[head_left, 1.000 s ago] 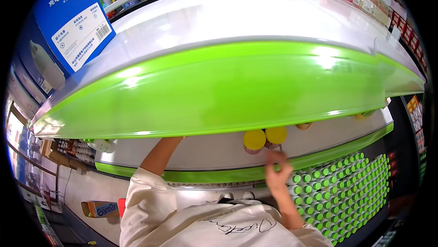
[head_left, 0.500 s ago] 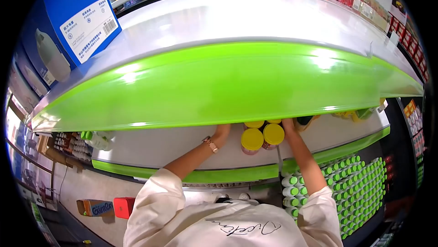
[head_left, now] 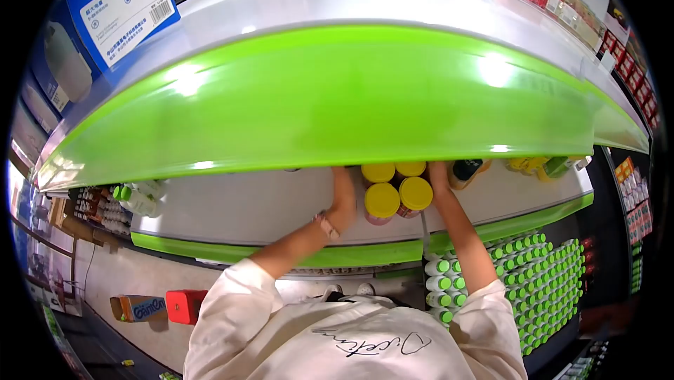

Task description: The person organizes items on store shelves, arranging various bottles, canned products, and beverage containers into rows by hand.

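Several jars with yellow lids (head_left: 382, 201) stand upright in a tight group on the lower white shelf (head_left: 232, 208). The two back jars are partly cut off by the green front edge of the upper shelf (head_left: 379, 99). My left hand (head_left: 340, 178) reaches in to the left of the jars, a small gap showing between wrist and lids. To their right, my right hand (head_left: 438, 175) is close against the back jar. Both sets of fingers are hidden under the upper shelf, so their grip does not show. A dark-topped bottle (head_left: 464, 171) stands just right of my right hand.
Yellow and green packs (head_left: 544, 168) sit farther right on the lower shelf, white bottles (head_left: 138, 199) at its left end. Rows of green-capped bottles (head_left: 533, 282) stand below right. A blue box (head_left: 126, 11) is on the upper shelf. On the floor is a red box (head_left: 184, 307).
The view has tilted, and the upper shelf edge sits higher in it. More of the two back lids shows. Both hands remain beside the jars, with the left forearm bent more at the wrist.
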`<state>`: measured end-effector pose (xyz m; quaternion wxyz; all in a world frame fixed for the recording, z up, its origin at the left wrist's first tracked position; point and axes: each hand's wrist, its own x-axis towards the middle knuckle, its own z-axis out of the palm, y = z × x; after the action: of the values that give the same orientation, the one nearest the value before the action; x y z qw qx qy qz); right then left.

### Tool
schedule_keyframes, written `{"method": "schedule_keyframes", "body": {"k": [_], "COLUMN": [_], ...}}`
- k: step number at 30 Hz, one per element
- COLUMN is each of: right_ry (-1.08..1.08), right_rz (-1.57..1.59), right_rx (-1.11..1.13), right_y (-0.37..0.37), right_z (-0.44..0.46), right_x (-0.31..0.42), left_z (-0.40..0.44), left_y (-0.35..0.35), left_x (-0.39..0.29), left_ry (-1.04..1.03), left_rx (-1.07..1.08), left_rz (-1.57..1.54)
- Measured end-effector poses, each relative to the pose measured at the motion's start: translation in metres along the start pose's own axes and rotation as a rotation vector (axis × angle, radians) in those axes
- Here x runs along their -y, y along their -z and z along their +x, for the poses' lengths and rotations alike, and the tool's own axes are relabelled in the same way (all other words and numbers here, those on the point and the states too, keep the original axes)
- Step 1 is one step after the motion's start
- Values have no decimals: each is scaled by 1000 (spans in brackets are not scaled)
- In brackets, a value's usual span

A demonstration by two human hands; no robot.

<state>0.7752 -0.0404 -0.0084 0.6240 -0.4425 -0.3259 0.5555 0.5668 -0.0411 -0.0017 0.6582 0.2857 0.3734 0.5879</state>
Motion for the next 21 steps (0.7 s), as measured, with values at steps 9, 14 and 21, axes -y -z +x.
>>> {"method": "schedule_keyframes", "body": {"k": [9, 14, 21], "right_ry": [34, -3, 554], "right_rz": [-19, 10, -137], "right_rx": [-85, -60, -274], "right_y": [-13, 15, -21], "right_z": [-65, -51, -76], "right_x": [3, -18, 14], "left_z": [-52, -48, 34], "left_y": [-14, -5, 59], "left_x": [22, 26, -109], "left_ry": [-147, -266, -1008], "left_rx": [3, 47, 199], "left_rz": [210, 431, 1715]}}
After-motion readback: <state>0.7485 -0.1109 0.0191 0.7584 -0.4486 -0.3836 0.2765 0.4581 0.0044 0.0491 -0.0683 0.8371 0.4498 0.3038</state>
